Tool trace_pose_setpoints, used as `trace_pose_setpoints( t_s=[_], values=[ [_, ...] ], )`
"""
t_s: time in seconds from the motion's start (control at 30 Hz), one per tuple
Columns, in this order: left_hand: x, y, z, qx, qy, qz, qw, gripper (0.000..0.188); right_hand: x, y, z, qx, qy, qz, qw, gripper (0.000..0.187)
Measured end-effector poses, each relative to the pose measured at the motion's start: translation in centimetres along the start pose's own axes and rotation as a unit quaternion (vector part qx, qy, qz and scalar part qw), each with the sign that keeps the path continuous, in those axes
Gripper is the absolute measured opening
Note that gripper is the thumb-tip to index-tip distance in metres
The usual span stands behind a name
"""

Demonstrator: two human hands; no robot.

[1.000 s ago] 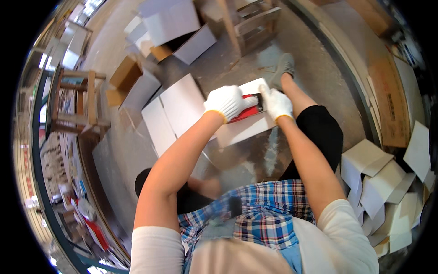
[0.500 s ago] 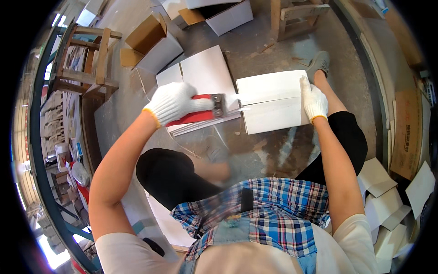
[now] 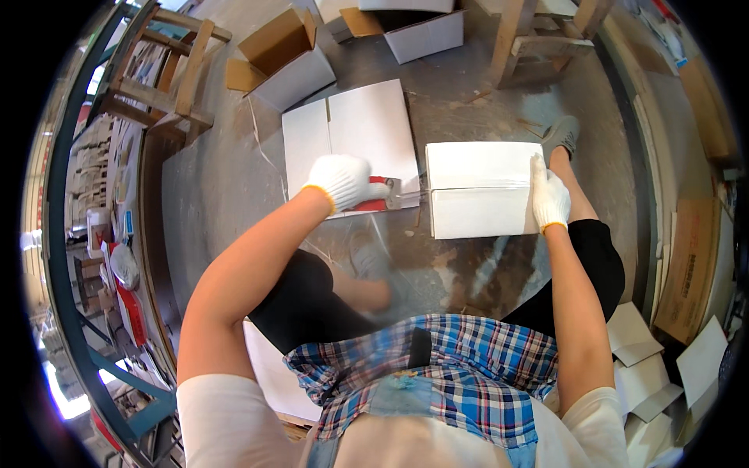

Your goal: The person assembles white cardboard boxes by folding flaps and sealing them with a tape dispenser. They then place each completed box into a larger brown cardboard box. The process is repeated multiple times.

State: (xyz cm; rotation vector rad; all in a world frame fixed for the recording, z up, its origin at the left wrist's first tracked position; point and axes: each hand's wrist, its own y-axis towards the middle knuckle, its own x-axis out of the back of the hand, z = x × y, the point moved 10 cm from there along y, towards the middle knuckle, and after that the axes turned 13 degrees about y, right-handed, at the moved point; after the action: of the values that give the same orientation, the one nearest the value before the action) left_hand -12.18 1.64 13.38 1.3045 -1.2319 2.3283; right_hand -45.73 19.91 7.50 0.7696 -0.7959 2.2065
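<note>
My left hand (image 3: 341, 181), in a white knit glove with a yellow cuff, is closed around a red tape dispenser (image 3: 374, 204). The dispenser's metal head points at the left side of a white cardboard box (image 3: 480, 214), a short gap away. The box has its flaps folded shut, with a seam running left to right across its top. At the box's right edge my gloved right hand (image 3: 551, 196) grips it, thumb on top and fingers mostly hidden. Beneath and beyond the dispenser lie flattened white cartons (image 3: 367, 125) on the floor.
Open white boxes with brown insides, one at the back left (image 3: 292, 74) and one at the back middle (image 3: 425, 39), stand on the floor. Wooden stools are at the far left (image 3: 187, 70) and far right (image 3: 546, 47). Folded cartons (image 3: 644, 363) are piled at my right.
The whole view has shifted slightly. My left hand has moved right with the tape dispenser. The white box sits straighter, my right hand still at its right edge.
</note>
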Motion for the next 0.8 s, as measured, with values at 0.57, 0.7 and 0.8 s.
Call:
trace_pose_setpoints(
  t_s=[0.57, 0.7, 0.8],
  values=[
    [-10.6, 4.9, -3.4, 0.02, -0.544, 0.217, 0.811, 0.052, -0.6, 1.0, -1.1, 0.011, 0.025, -0.006, 1.0, 0.092],
    [-11.8, 8.7, 1.1, 0.019, -0.459, 0.121, 0.88, 0.063, -0.8, 0.7, -0.5, 0.012, 0.021, -0.005, 1.0, 0.093],
    [-10.6, 10.2, 6.8, 0.165, -0.305, 0.002, 0.938, 0.048, -0.5, 1.1, -1.3, 0.015, 0.052, -0.011, 0.998, 0.092]
  ],
)
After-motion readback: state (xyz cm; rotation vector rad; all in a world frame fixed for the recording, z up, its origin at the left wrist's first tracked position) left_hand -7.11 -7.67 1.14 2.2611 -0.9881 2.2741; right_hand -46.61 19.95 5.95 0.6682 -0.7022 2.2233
